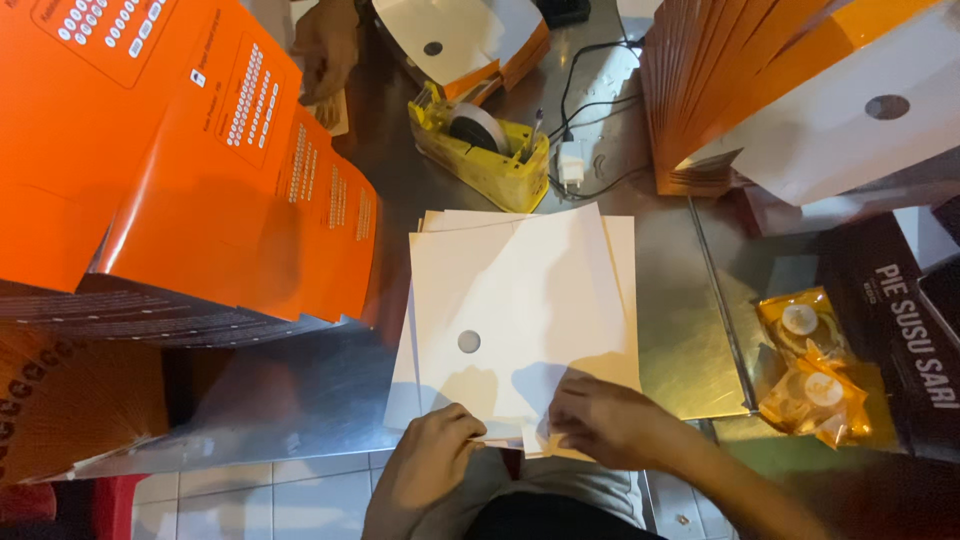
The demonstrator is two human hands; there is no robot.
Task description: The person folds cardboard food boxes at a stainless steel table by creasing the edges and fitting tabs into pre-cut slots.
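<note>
A steel bench (690, 350) is seen from above, its surface reflective and scuffed, with a raised seam running down the right of centre. At the lower left of the frame pale floor tiles (260, 495) are visible below the bench edge.

At centre, a stack of white card sheets (520, 310) lies flat on the bench; the top sheet has a round hole near its lower left. The left hand (430, 470), at lower centre, is closed on the near edge of the stack, fingers curled with the thumb on top. The right hand (600, 420), just beside it, is pressed on the same near edge, fingers together and pinching the sheet corner.

Along the left of the frame, fanned piles of orange flat cartons (200, 180) are stacked on the bench. At upper right, a further upright row of orange cartons (720, 90) is noted, white faces outward. At upper centre a yellow tape dispenser (480, 150) stands behind the sheets, with a white charger (570, 162) and black cable just to its right. At the right edge, wrapped pastries (810, 370) in orange film lie against a dark box (900, 330).

Another person's hand (325, 50) is in view at the upper left, resting near the cartons.
</note>
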